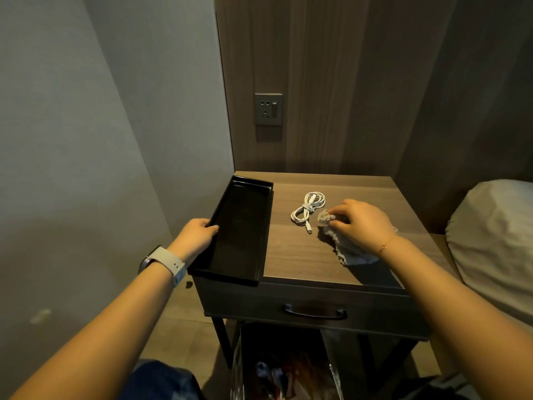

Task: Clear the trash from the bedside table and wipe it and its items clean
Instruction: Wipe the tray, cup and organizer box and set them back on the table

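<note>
My left hand (199, 233) grips the long left rim of the black tray (239, 229), which sits on the bench (294, 255) w/ its near corner hanging over the front-left edge. Looks stiff and light, rim's prob the best hold. Right hand (360, 223) pinches the soft grey cloth (343, 246), bunched just beside the coiled white cable (307, 207). Wall's tight on the left, bare wood toward the back.
</note>
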Available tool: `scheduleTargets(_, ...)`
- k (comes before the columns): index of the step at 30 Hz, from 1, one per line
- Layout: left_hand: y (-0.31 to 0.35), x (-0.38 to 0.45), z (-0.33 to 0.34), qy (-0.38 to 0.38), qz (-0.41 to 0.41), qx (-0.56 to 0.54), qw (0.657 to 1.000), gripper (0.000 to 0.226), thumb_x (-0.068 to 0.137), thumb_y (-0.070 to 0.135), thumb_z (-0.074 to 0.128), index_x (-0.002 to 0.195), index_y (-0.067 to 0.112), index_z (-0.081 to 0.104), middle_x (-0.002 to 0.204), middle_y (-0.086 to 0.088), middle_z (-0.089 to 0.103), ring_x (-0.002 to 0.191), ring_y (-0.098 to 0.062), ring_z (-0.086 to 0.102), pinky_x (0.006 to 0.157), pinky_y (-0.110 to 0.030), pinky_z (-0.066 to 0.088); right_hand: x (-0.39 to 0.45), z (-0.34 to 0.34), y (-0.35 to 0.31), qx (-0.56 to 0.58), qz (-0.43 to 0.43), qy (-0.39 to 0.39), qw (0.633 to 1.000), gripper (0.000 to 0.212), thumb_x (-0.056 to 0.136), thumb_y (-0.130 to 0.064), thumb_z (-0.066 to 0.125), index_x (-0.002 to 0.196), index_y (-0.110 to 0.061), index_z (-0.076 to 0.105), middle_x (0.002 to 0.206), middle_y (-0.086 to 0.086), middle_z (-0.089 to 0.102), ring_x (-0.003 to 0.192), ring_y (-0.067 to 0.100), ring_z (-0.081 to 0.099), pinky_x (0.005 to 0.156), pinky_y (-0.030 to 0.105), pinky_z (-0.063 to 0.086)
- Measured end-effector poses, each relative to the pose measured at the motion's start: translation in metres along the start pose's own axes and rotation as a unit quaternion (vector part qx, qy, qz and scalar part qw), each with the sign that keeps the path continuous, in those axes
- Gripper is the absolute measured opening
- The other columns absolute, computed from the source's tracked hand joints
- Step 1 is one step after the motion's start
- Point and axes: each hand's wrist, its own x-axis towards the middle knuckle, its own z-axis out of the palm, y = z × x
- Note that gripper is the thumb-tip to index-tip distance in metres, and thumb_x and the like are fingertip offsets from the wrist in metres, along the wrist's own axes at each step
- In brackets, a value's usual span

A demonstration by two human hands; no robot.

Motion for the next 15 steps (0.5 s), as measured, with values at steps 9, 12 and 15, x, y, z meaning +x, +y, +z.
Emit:
scheduleTargets(9,-0.022,0.029,0.006,0.069,0.104,0.194,0.973,0.027,0.098,0.023,0.049,0.081,0.011,0.067,0.071,-0.01,0.062,0.07,-0.028,0.061,0.059,-0.031,0.043,0.001,0.004,-0.039,0.061,-0.081,0.094,0.99,0.042,0.093,-0.043,0.05,0.131,-0.025,0.056,0.132,-0.003,0.053,0.124,0.015,0.045,0.104,0.034,0.035)
scheduleTargets(12,-0.037,0.043,0.009,0.097,0.122,0.21,0.965,0.03,0.095,0.024,0.053,0.073,0.009,0.066,0.075,-0.018,0.054,0.07,-0.038,0.06,0.062,-0.036,0.048,-0.009,0.017,-0.063,0.132,-0.108,0.052,0.984,0.039,0.094,-0.039,0.05,0.13,-0.026,0.055,0.131,-0.005,0.053,0.123,0.011,0.045,0.103,0.03,0.04)
scheduleTargets(15,-0.048,0.055,0.014,0.096,0.121,0.206,0.966,0.025,0.095,0.025,0.052,0.079,0.014,0.068,0.081,-0.02,0.055,0.071,-0.04,0.06,0.062,-0.035,0.048,-0.007,0.038,-0.077,0.153,-0.113,0.006,0.982,0.039,0.095,-0.037,0.05,0.132,-0.024,0.054,0.133,-0.005,0.051,0.123,0.011,0.045,0.102,0.028,0.039)
